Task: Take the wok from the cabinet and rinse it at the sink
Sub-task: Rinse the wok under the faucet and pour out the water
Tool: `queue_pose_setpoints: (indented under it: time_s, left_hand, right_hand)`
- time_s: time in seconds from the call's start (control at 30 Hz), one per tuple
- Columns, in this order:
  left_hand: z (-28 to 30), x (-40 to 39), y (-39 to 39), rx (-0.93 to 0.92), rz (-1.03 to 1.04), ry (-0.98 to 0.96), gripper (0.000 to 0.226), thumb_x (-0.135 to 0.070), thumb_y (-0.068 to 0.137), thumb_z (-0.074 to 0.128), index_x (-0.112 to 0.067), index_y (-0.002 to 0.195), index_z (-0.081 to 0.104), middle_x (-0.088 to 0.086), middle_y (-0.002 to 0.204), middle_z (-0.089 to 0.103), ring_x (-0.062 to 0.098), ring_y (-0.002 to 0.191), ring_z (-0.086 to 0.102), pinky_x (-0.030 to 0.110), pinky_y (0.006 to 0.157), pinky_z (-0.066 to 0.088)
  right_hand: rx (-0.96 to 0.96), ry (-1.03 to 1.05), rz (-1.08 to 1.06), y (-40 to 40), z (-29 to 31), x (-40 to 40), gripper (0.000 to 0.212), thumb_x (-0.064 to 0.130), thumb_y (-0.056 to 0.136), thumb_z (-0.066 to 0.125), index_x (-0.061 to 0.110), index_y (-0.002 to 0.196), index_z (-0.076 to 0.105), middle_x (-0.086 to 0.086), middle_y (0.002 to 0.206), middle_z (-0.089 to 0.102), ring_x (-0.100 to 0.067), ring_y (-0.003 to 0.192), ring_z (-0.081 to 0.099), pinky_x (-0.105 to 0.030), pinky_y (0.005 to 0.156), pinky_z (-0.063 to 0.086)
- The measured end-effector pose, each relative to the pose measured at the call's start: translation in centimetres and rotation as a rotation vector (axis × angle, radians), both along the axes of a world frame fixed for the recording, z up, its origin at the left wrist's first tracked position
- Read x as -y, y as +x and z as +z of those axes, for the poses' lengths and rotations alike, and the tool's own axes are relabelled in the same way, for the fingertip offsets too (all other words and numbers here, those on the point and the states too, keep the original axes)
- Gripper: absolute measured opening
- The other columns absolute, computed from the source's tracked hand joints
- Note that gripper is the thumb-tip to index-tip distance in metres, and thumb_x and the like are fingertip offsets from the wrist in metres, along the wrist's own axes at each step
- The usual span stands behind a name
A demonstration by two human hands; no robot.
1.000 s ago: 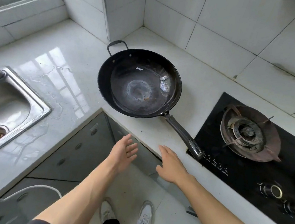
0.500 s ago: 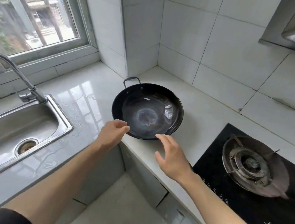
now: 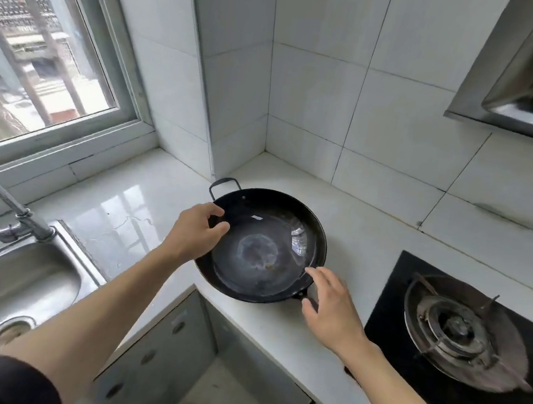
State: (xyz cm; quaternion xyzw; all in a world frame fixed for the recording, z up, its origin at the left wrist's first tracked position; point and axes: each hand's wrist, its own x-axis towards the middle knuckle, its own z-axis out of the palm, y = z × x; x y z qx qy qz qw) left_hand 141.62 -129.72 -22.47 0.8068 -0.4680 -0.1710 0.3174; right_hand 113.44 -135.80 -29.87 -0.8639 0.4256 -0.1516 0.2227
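Observation:
A black wok (image 3: pixel 259 254) sits on the white counter in the corner, with a small loop handle (image 3: pixel 225 185) at its far left. My left hand (image 3: pixel 193 233) is at the wok's left rim, thumb inside and fingers curled over the edge just below the loop handle. Over the spot where the long handle joins the wok's near right side is my right hand (image 3: pixel 332 312), fingers apart; it hides most of that handle. The steel sink (image 3: pixel 86 254) and its faucet (image 3: pixel 9 202) are to the left.
A black gas stove (image 3: pixel 456 329) with a burner lies right of the wok. A range hood (image 3: pixel 531 82) hangs at the upper right. Grey cabinet doors (image 3: pixel 155 348) are below the counter. Tiled walls close the corner behind, and a window (image 3: pixel 42 60) is above the sink.
Both hands have moved forward onto the wok: the left from the near rim to the left rim, the right to the long handle. The view has tilted up.

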Motion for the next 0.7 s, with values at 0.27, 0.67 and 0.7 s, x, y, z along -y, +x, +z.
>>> queue_pose_setpoints:
  time_s: [0.27, 0.67, 0.7]
  left_hand:
    - [-1.5, 4.8, 9.3, 0.207, -0.278, 0.017, 0.036, -0.029, 0.092, 0.058, -0.014, 0.125, 0.062, 0.005, 0.128, 0.060, 0.022, 0.109, 0.055, 0.031, 0.092, 0.042]
    - [-4.5, 9.3, 14.6, 0.296, -0.522, 0.070, 0.038, -0.011, 0.091, 0.052, -0.016, 0.129, 0.059, 0.003, 0.134, 0.057, 0.025, 0.119, 0.046, 0.037, 0.098, 0.043]
    - [-4.6, 9.5, 14.7, 0.322, -0.535, 0.081, 0.042, -0.007, 0.091, 0.049, -0.017, 0.130, 0.058, 0.002, 0.136, 0.055, 0.025, 0.122, 0.044, 0.038, 0.100, 0.043]
  right_hand:
    - [-0.124, 0.035, -0.225, 5.1, 0.0, 1.4, 0.057, 0.021, 0.089, 0.058, 0.018, 0.143, 0.039, -0.001, 0.144, 0.040, -0.023, 0.133, 0.035, -0.035, 0.110, 0.035]
    - [-0.306, 0.098, -0.345, 5.7, -1.0, -0.7, 0.073, 0.003, 0.081, 0.054, 0.025, 0.147, 0.031, -0.002, 0.153, 0.025, -0.024, 0.140, 0.021, -0.037, 0.113, 0.030]
    - [-0.336, 0.105, -0.345, 5.6, -1.2, -0.6, 0.076, 0.000, 0.081, 0.053, 0.026, 0.148, 0.028, -0.002, 0.155, 0.020, -0.024, 0.142, 0.018, -0.038, 0.114, 0.028]
